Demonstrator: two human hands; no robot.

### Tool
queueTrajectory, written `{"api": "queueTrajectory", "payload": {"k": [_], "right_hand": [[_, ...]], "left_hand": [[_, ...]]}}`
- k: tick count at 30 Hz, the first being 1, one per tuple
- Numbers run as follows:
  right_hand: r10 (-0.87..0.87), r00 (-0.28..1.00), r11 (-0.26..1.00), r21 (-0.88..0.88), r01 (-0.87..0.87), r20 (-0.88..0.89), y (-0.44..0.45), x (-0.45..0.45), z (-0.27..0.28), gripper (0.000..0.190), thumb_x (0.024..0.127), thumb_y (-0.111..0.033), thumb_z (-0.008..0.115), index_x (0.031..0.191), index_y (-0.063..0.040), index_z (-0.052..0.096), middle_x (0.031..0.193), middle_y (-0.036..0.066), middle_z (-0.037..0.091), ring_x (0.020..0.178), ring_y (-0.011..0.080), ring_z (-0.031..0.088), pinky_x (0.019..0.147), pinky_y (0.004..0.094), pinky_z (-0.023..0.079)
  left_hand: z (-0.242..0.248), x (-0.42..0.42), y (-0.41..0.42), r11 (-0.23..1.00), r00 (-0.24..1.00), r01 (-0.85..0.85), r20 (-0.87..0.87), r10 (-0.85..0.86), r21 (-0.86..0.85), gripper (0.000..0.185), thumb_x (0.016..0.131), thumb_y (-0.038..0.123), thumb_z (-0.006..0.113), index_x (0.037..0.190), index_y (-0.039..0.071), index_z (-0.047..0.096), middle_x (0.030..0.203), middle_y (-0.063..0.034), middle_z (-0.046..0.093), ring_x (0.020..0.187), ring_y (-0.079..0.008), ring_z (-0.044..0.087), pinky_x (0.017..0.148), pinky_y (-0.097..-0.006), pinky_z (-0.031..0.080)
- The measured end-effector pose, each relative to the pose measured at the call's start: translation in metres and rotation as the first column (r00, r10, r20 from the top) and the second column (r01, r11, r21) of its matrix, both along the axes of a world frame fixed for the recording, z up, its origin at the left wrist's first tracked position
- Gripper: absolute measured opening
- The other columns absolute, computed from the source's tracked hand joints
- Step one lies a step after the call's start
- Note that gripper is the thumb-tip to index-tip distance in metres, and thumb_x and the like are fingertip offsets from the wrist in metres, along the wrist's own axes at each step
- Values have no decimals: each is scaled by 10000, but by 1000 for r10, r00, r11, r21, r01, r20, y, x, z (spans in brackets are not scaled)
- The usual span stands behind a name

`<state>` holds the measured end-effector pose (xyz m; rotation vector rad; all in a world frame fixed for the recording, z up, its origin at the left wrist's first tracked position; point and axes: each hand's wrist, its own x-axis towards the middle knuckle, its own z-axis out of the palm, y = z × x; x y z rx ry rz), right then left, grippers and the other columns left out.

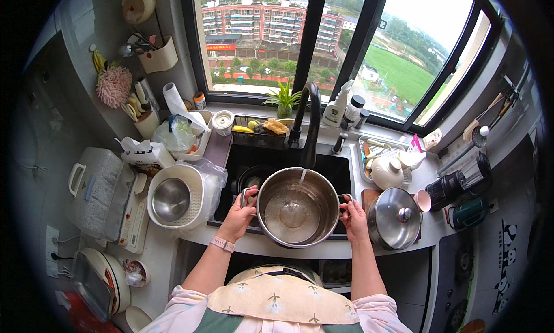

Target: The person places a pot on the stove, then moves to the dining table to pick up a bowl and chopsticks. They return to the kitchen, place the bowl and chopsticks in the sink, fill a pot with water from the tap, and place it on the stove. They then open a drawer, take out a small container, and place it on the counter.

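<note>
Both hands hold a stainless steel pot (pixel 330 203) by its two loop handles, over the front part of a black sink (pixel 337 162). On the left handle are the fingers of my left hand (pixel 238 216), and my right hand (pixel 355 220) grips the right one. A thin stream of water falls from the black gooseneck faucet (pixel 312 116) into the pot, where shallow water (pixel 288 229) covers the bottom. Behind the pot's left side, a dark round pan (pixel 244 177) sits in the sink, partly hidden.
A white basin (pixel 197 199) with a steel bowl (pixel 171 199) stands left of the sink. On the right is a lidded steel pot (pixel 391 220), with a drying tray (pixel 362 158) behind it. A black sponge rack (pixel 259 139) hangs at the sink's back. Beyond lies the window (pixel 255 93).
</note>
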<state>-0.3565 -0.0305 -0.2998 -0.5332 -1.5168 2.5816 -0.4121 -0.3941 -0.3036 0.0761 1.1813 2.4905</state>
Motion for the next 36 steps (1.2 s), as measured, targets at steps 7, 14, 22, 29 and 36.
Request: {"api": "queueTrajectory", "payload": {"k": [7,14,22,29,36], "right_hand": [[-5,1000,1000,7,5,12,0,-1,-2,237,1009,-200,533,1202,-81,602,884,14,702,584,31,523,581,189,466],[-18,1000,1000,20,18,17,1,-2,-5,230,1009,-195,530,1194,-80,604,876,10,697,598,37,530,574,195,452],[-32,999,999,24,31,24,2,-2,-6,220,1009,-204,533,1175,-88,618,881,13,695,584,22,517,560,162,444],[-25,999,999,30,24,29,0,-2,-2,213,1003,-208,546,1164,-91,621,860,8,695,555,11,501,581,165,477],[-27,999,998,50,25,32,2,-4,-5,221,997,-215,556,1163,-85,622,860,8,698,558,10,509,586,167,481]], "left_hand": [[0,0,-1,1000,1000,5,2,-5,-13,561,826,-121,439,1338,106,479,1520,-22,317,1379,-187,385,1041,-317,409],[1,-2,1,1000,1000,0,3,0,-14,559,822,-126,442,1333,96,482,1487,-22,355,1353,-194,411,979,-299,440],[0,-2,1,1000,1000,-2,1,2,7,559,816,-131,453,1328,91,487,1481,-24,360,1345,-202,419,951,-288,454],[1,-1,0,1000,1000,6,-6,-6,15,564,809,-132,458,1330,85,484,1497,-20,344,1361,-209,411,946,-293,457],[0,-1,0,1000,1000,16,-11,-16,22,565,813,-131,449,1335,84,479,1510,-19,334,1354,-206,419,939,-292,462]]}}
